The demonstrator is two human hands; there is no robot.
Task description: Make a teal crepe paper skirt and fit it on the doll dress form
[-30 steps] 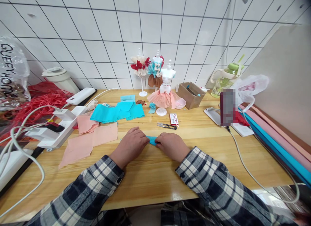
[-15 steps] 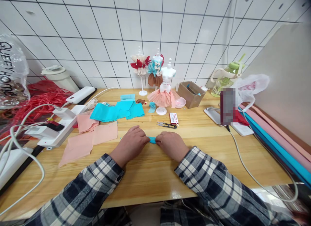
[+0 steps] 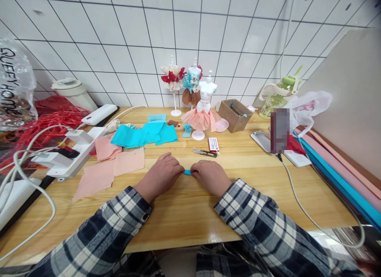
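A small strip of blue crepe paper (image 3: 187, 172) stretches between my two hands, just above or on the wooden table. My left hand (image 3: 162, 174) pinches its left end, and my right hand (image 3: 210, 176) is closed on the other end. The fingertips are partly hidden behind the backs of both hands. Beyond them lie black thread snips (image 3: 205, 152) and a small red-and-white box (image 3: 213, 144). Behind these stands a white mini mannequin (image 3: 206, 92) with a peach paper skirt (image 3: 201, 120). Blue sheets (image 3: 127, 136) and peach sheets (image 3: 129, 162) lie to the left.
Two more dressed mannequins stand near the tiled wall, beside a cardboard box (image 3: 235, 115) and a pink bowl (image 3: 221, 125). A power strip (image 3: 71, 162) with cables is at the left. At the right are a phone (image 3: 279, 130), its cable and a green-lidded bottle (image 3: 279, 96).
The blue strip between my hands looks narrower now, as if folded or rolled tighter. Both hands have stayed almost in place; the view has shifted slightly.
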